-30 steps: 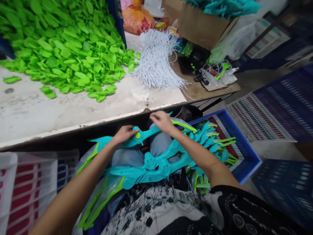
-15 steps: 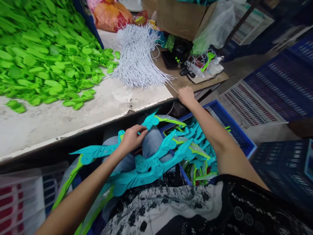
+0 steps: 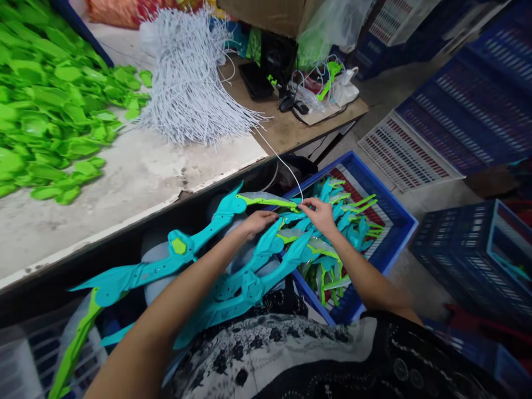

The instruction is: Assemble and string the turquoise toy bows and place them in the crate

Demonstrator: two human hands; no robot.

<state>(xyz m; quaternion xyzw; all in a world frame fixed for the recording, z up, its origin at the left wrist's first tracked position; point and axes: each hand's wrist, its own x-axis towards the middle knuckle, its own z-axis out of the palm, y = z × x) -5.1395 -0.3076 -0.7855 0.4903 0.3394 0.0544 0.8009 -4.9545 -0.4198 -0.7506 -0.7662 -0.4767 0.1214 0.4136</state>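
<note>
A long turquoise toy bow [image 3: 208, 230] with lime-green limbs lies across my lap, below the table edge. My right hand [image 3: 319, 215] pinches the end of a white string [image 3: 286, 164] right by the bow's right green tip [image 3: 286, 204]. The string runs back to the table corner. My left hand [image 3: 260, 223] is just below that green limb, its fingers drawn together; what they hold, if anything, is hidden. More turquoise toy bows [image 3: 251, 285] lie closer to my body, under my left forearm.
A heap of white strings [image 3: 187, 83] and a pile of lime-green plastic pieces [image 3: 62, 111] cover parts of the table [image 3: 137, 194]. A blue crate [image 3: 399, 233] of turquoise and green parts stands at my right. More crates [image 3: 465, 127] are stacked beyond it.
My right hand has come from the table corner down to the bow's tip, drawing the string along. My left hand has slid right from the bow's body. The view has shifted right.
</note>
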